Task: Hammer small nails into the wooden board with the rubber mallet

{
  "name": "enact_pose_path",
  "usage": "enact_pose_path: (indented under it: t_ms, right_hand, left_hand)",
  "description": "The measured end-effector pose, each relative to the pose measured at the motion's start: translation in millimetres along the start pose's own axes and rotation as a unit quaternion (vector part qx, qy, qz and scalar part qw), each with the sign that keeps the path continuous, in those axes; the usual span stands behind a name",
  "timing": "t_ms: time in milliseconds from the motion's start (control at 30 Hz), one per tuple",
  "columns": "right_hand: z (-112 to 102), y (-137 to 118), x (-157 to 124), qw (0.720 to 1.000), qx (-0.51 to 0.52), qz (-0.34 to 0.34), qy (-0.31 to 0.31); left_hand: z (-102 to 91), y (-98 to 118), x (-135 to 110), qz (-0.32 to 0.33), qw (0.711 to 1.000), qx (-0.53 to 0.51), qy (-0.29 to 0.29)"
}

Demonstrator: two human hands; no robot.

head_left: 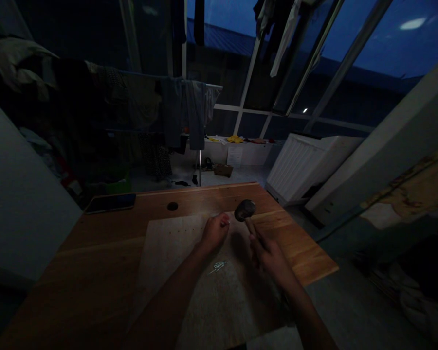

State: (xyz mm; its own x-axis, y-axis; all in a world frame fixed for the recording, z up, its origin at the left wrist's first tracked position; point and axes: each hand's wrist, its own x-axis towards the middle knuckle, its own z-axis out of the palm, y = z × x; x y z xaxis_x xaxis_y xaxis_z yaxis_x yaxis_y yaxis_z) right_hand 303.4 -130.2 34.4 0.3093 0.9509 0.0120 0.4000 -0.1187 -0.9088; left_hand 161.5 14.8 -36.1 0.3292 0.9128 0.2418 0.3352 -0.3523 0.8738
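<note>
My right hand grips the wooden handle of a mallet, whose thick dark head is raised above the far right part of a pale wooden board. To its left, my left hand is closed in a pinch near the board's far edge. Between its fingertips only a small pale bit shows, apparently a nail. Several loose silvery nails lie in a small heap on the board, nearer to me. A row of small dark dots runs along the board's far left part; whether they are holes or nail heads is unclear.
The board lies on a wooden table. A phone rests at the table's far left corner, right of which is a round dark hole. Beyond stand a clothes rack with hanging laundry and a white ribbed appliance. The room is dim.
</note>
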Motion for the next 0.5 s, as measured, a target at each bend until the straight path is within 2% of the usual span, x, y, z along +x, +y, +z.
enact_pose_path:
  t_ms: [67,267,433,500]
  right_hand:
    - [3.6,-3.8,-0.4,1.0,-0.008,0.006,-0.016]
    - [18.4,0.9,0.7,0.995,-0.088,-0.049,-0.006]
    - [24.2,0.6,0.2,0.995,-0.07,-0.068,0.018]
    - [24.5,1.7,-1.3,0.996,-0.065,-0.067,0.009]
  left_hand:
    - [-0.5,1.5,-0.3,-0.001,1.0,0.0,-0.001]
    - [-5.1,8.8,-1.1,-0.001,1.0,-0.006,-0.022]
    - [-4.9,10.4,-2.2,-0.016,1.0,-0.01,-0.02]
    - [-4.7,10.3,-2.6,-0.005,1.0,-0.018,-0.021]
